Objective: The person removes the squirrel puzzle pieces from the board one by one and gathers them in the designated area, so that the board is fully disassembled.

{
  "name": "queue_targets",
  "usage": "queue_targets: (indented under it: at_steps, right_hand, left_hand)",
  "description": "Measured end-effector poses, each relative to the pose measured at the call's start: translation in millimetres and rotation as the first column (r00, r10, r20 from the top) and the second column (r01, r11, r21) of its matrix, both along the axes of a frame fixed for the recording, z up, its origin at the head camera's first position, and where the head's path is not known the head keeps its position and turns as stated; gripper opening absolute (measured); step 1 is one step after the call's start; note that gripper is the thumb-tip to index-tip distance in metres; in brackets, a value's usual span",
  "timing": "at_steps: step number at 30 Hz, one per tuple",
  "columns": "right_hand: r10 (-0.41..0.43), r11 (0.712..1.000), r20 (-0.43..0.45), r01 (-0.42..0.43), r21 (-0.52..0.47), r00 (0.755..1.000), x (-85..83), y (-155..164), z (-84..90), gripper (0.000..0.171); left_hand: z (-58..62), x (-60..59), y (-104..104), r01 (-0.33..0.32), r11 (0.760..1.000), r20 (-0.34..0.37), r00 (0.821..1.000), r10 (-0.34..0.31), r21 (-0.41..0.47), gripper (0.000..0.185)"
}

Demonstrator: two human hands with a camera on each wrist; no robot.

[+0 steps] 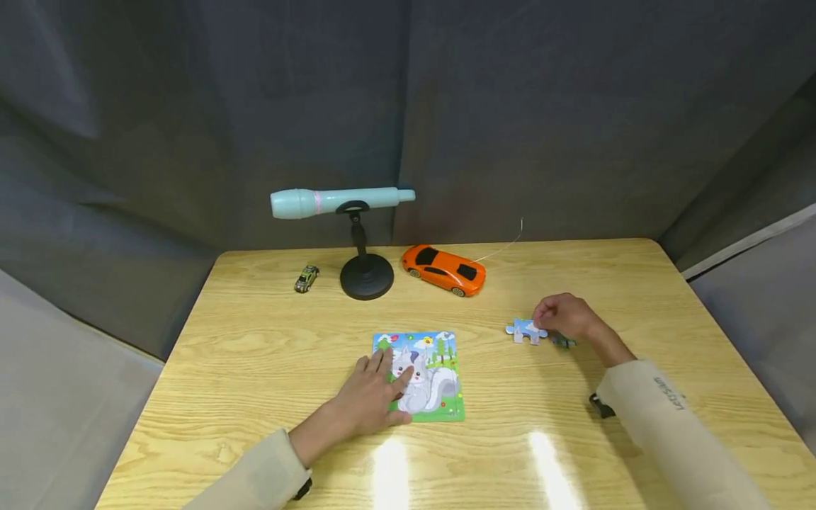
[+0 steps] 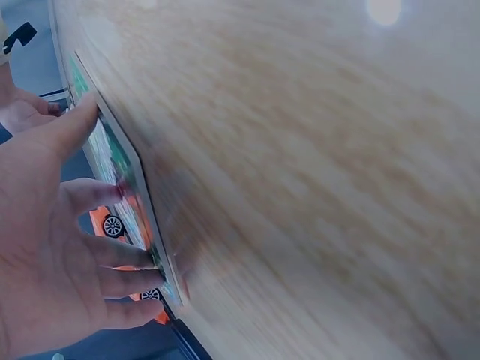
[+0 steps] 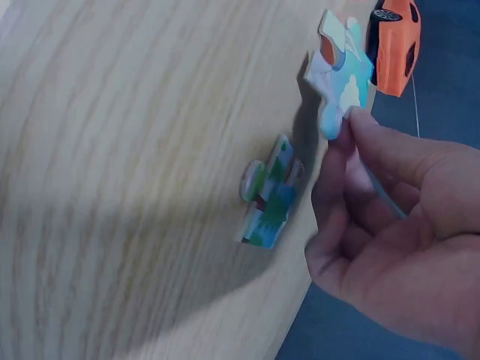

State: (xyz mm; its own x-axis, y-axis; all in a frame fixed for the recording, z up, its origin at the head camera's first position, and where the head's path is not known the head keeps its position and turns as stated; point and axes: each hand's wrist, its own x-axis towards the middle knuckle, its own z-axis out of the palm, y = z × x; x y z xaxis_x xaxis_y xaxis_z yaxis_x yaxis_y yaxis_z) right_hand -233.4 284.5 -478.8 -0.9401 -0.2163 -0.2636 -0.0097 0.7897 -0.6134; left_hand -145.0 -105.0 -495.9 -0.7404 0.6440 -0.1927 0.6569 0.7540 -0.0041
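My left hand rests with fingers spread on the left side of a square jigsaw puzzle showing a grey-and-white squirrel. In the left wrist view, the puzzle's thin edge runs beside the fingers and thumb. To the right, my right hand pinches a blue and white puzzle piece by one knob, between thumb and forefinger. That piece is tilted up off the table in the right wrist view. A second, green and blue puzzle piece lies on the wood below it, partly under the hand in the head view.
At the back of the wooden table stand a light blue microphone on a black stand, an orange toy car with a thin antenna wire, and a small green toy car. Dark curtain hangs behind.
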Motion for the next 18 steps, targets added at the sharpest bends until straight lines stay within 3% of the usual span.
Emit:
queue_targets:
  at_steps: [13, 18]
  right_hand:
    - [-0.026, 0.984, -0.062, 0.036, 0.172, 0.998, -1.4, -6, -15.2, 0.01]
    - [-0.045, 0.984, -0.107, 0.062, 0.165, 0.993, -4.2, -15, -10.9, 0.012]
  left_hand:
    - [-4.9, 2.4, -4, -0.022, 0.995, 0.023, 1.0, 0.019, 0.094, 0.078]
    - [-4.5, 2.4, -5, -0.029, 0.994, 0.02, 0.999, 0.027, 0.108, 0.078]
